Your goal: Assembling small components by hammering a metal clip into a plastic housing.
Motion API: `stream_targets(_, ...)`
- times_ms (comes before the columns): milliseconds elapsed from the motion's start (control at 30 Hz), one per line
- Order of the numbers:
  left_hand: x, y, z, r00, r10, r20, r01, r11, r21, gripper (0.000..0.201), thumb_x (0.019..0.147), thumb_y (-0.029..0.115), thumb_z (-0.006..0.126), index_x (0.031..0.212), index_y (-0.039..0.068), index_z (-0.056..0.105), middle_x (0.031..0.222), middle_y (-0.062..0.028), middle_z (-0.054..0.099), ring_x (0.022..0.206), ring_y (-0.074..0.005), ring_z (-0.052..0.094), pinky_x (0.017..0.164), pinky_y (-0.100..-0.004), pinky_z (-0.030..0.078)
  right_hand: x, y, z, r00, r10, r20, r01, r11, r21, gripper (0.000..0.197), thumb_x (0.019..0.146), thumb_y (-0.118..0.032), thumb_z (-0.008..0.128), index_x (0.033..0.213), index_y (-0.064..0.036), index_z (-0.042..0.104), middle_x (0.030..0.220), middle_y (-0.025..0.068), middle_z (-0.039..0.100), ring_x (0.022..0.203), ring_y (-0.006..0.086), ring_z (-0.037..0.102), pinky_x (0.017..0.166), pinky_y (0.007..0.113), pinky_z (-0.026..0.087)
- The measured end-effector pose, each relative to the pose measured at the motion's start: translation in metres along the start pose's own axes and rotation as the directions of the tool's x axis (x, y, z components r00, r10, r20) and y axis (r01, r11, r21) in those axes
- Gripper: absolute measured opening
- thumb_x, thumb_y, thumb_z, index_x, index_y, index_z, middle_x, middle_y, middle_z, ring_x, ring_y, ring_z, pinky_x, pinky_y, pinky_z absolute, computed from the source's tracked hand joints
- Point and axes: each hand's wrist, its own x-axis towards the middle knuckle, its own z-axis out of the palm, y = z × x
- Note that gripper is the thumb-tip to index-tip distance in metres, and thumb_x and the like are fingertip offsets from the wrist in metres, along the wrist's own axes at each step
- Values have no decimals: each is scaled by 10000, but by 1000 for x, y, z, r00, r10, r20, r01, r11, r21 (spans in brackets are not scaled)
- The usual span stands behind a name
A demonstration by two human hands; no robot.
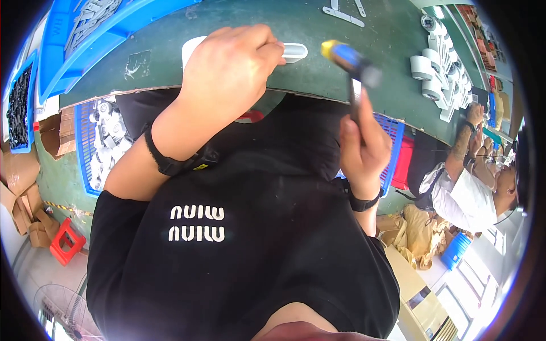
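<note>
My left hand (230, 68) is closed over a long white part (296, 53) lying near the front edge of the green table. Its fingers hide the middle of the part, so a smaller piece pinched there cannot be made out. The far end of the part shows a rounded, hollowed tip. My right hand (365, 145) grips the dark handle of a hammer (348, 58). The hammer's head has a yellow end, a blue middle and a grey end. It is raised to the right of the white part, apart from it and smeared by motion.
Flat grey strips (344, 17) lie at the table's back, and white cylindrical assemblies (441, 68) are piled at right. A blue bin (62, 57) stands at left. Blue baskets (86, 148) sit below the edge. Another person (466, 190) works at the right.
</note>
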Motion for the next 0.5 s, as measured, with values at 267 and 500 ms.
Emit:
stream_targets(267,0,0,-1,1000,-26,-18,26,1000,-7,90,873,115,830,915,53,781,951,-34,750,798,-299,724,721,-400,587,19,-8,0,991,103,86,-115,983,143,513,1036,33,664,1546,11,613,799,89,682,675,120,607,697,280,540)
stream_targets(500,10,2,-16,983,-19,184,12,999,37,226,857,75,787,1076,51,742,1053,-70,707,943,-329,716,780,-406,586,10,-4,2,973,194,-123,-99,838,536,494,1053,-7,685,1543,13,620,793,-5,675,655,60,584,629,227,485)
